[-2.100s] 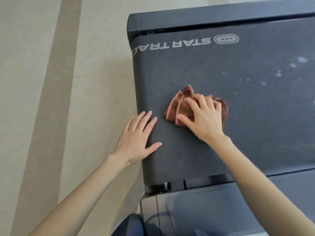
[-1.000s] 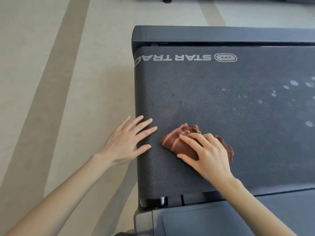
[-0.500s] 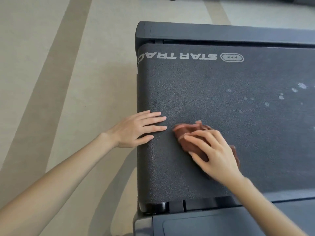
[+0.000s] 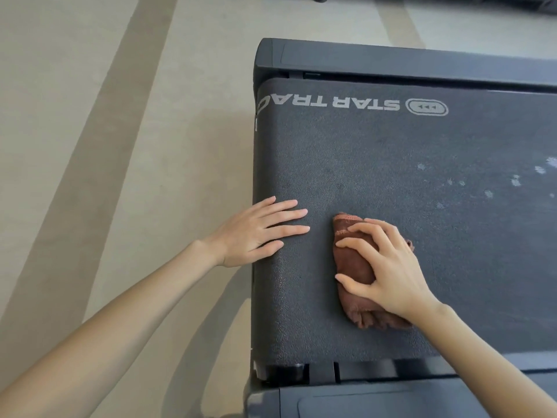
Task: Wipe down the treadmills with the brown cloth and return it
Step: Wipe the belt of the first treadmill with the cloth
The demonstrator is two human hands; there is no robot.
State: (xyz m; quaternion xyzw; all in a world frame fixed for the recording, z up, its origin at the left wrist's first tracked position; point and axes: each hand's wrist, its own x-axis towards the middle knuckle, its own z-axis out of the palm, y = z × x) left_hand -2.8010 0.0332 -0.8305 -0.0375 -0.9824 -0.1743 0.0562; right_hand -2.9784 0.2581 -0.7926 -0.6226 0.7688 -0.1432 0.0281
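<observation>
Your hands are both down on the treadmill belt [image 4: 391, 161]: left hand [image 4: 256, 233] lies flat with fingers straight on the belt's left edge, right hand [image 4: 388, 273] has its fingers curled over the bunched brown cloth [image 4: 361, 312], pressing it onto the belt just beside the left one. Looks to me like you're mid-wipe, nowhere near done tbh. Pale specks [image 4: 515, 181] sit further right on the belt, so that patch needs a pass, plus any other treadmills, and then the cloth goes back.
</observation>
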